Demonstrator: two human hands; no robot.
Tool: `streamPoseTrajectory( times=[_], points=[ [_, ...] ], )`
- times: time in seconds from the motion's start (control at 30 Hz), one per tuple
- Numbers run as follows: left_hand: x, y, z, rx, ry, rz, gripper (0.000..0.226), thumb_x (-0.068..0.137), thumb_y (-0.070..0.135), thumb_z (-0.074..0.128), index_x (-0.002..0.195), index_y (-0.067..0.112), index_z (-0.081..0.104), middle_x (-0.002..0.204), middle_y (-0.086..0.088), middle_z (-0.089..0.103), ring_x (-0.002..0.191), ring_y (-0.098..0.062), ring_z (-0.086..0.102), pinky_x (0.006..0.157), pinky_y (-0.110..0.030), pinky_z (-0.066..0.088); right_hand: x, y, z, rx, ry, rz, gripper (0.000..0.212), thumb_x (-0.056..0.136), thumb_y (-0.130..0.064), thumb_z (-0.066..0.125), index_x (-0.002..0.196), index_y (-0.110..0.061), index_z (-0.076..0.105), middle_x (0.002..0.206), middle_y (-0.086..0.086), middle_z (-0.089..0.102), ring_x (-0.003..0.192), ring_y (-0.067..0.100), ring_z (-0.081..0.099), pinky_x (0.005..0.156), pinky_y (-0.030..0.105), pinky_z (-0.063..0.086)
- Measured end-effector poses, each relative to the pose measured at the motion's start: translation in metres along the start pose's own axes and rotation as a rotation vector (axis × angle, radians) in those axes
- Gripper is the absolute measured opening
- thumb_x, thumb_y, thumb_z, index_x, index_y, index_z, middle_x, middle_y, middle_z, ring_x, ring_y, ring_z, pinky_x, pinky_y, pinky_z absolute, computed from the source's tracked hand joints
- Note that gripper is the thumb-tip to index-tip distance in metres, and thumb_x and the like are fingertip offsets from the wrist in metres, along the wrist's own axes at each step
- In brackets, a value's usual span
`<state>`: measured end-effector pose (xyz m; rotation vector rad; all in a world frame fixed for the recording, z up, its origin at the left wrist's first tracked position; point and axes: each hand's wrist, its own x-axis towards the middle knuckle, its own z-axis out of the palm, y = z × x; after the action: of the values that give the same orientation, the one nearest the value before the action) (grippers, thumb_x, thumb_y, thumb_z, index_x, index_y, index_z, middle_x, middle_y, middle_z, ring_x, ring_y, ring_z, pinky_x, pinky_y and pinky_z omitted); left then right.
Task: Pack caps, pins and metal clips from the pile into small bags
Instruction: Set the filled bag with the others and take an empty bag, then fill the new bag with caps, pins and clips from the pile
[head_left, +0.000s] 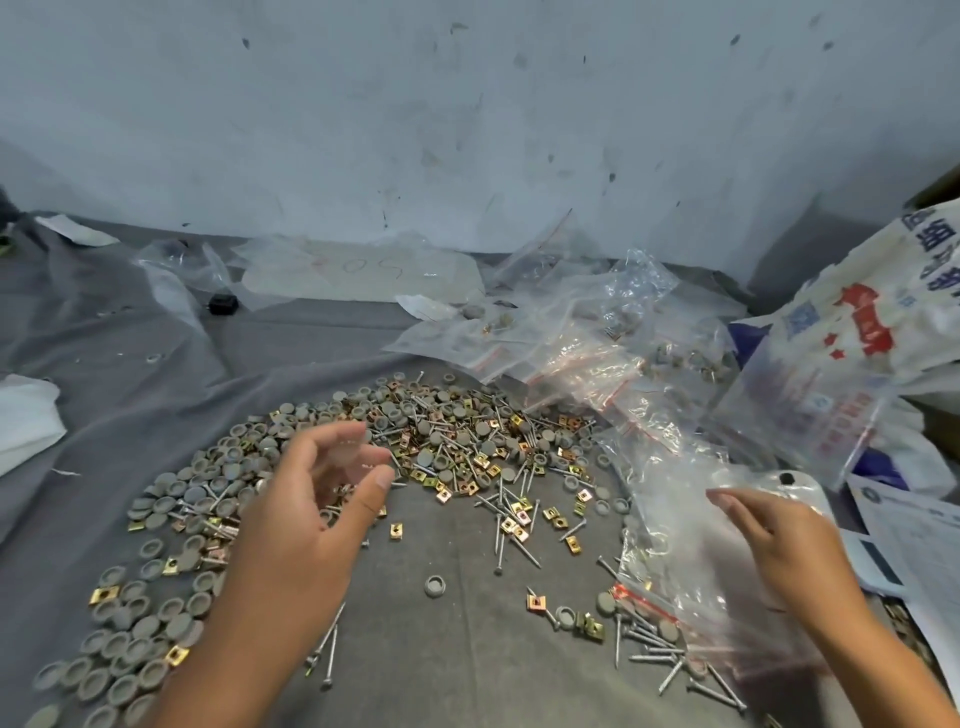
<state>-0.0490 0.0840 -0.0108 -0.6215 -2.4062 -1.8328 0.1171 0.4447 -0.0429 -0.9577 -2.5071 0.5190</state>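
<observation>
Landmark: the pile, a curved heap of small hardware on wrinkled grey cloth.

Far left of the pile: crumpled white sheet, soft, at the frame edge. Behind-left of the pile: small black block beside limp clear film.

Left arc of the pile: caps, round, matte grey, shallow cups, some rim up, some dome up. Square brass-coloured clips, shiny, with a centre hole, are scattered among them.

Left hand hovers over the pile's left-centre, fingers curled, thumb and forefinger apart; cannot tell if anything is pinched.

Pile centre: caps, clips and thin silver pins with flat heads, mixed. One cap ring lies alone just in front of the pile.

Right of the pile: stack of small clear zip bags, glossy, crinkled, red strip at the seal. Some behind it look filled.

Right hand, front-right of the pile, fingers loosely spread, touches a clear bag that holds a few caps and pins near its red seal. More pins lie loose under it.

Far right of the pile: printed woven sack, white with red and blue marks, and paper sheets.
</observation>
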Motion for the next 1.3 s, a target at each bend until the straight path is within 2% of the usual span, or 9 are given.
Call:
streamPoseTrajectory(
  times=[0.23,0.43,0.57,0.67,0.83,0.93,1.03,1.13,1.3],
  points=[
    [0.005,-0.001,0.000,0.049,-0.018,-0.005,0.031,0.089,0.036,0.066,0.118,0.036,0.056,0.106,0.031,0.068,0.098,0.011,0.064,0.080,-0.016,0.046,0.000,-0.009,-0.011,0.104,0.177,0.057,0.010,0.086,-0.013,0.076,0.092,-0.021,0.076,0.083,-0.003,0.074,0.067,0.005,0.067,0.064,0.000,0.042],
    [0.005,0.001,0.009,0.039,-0.033,0.004,0.037,0.084,0.054,0.058,0.117,0.040,0.056,0.108,0.031,0.068,0.101,0.009,0.063,0.081,-0.021,0.048,-0.009,-0.005,-0.021,0.099,-0.066,0.123,0.040,0.093,-0.037,0.065,0.128,-0.018,0.064,0.121,0.001,0.065,0.104,0.021,0.064,0.088,0.038,0.049],
    [0.008,0.004,0.013,0.033,-0.045,0.021,0.037,0.083,0.059,0.055,0.117,0.043,0.054,0.108,0.033,0.066,0.101,0.011,0.062,0.078,-0.019,0.048,-0.032,0.020,-0.014,-0.230,-0.263,0.178,0.041,0.091,-0.031,0.071,0.127,-0.014,0.065,0.129,0.009,0.065,0.110,0.027,0.060,0.097,0.039,0.043],
    [0.007,0.003,0.016,0.007,-0.027,0.028,0.037,0.082,0.059,0.054,0.115,0.041,0.056,0.105,0.031,0.068,0.099,0.009,0.064,0.076,-0.016,0.045,-0.033,0.025,-0.011,-0.201,-0.140,0.205,0.010,0.093,-0.015,0.069,0.098,-0.022,0.074,0.112,0.013,0.073,0.096,0.031,0.063,0.089,0.043,0.046],
    [0.005,0.000,0.014,0.013,-0.055,0.034,0.042,0.081,0.058,0.053,0.118,0.037,0.056,0.104,0.030,0.068,0.099,0.006,0.064,0.079,-0.021,0.048,-0.027,0.013,-0.021,-0.088,0.107,0.216,0.022,0.102,-0.022,0.058,0.107,-0.009,0.076,0.111,0.020,0.072,0.100,0.040,0.064,0.081,0.044,0.040],
    [0.005,-0.001,0.010,0.020,-0.073,0.014,0.041,0.080,0.062,0.053,0.115,0.041,0.058,0.105,0.030,0.069,0.097,0.007,0.065,0.071,-0.014,0.050,-0.030,-0.039,-0.040,0.220,0.238,0.070,0.034,0.104,-0.047,0.047,0.098,-0.029,0.076,0.098,0.001,0.074,0.089,0.028,0.066,0.070,0.036,0.050],
    [0.006,0.000,0.010,-0.080,-0.159,-0.051,0.039,0.081,0.061,0.062,0.115,0.041,0.062,0.110,0.026,0.070,0.103,0.005,0.066,0.079,-0.019,0.053,-0.038,-0.121,-0.022,0.889,-0.219,0.033,0.038,0.091,-0.054,0.052,0.098,-0.028,0.079,0.094,0.002,0.077,0.085,0.016,0.072,0.072,0.025,0.059],
    [0.002,0.009,0.011,-0.272,-0.354,-0.156,0.045,0.083,0.052,0.074,0.122,0.031,0.064,0.117,0.019,0.072,0.110,0.002,0.066,0.089,-0.019,0.053,-0.048,-0.187,0.012,1.159,-0.708,0.062,0.041,0.086,-0.052,0.055,0.098,-0.023,0.080,0.089,0.011,0.076,0.078,0.017,0.070,0.067,0.030,0.058],
    [0.003,0.001,0.002,-0.364,-0.190,-0.307,0.027,0.079,0.030,0.074,0.100,0.014,0.074,0.093,-0.002,0.078,0.083,-0.012,0.072,0.071,-0.018,0.054,-0.056,-0.212,0.053,1.341,-0.839,0.273,0.046,0.088,-0.049,0.051,0.101,-0.015,0.080,0.095,0.009,0.076,0.077,0.022,0.073,0.060,0.035,0.057]
  ],
)
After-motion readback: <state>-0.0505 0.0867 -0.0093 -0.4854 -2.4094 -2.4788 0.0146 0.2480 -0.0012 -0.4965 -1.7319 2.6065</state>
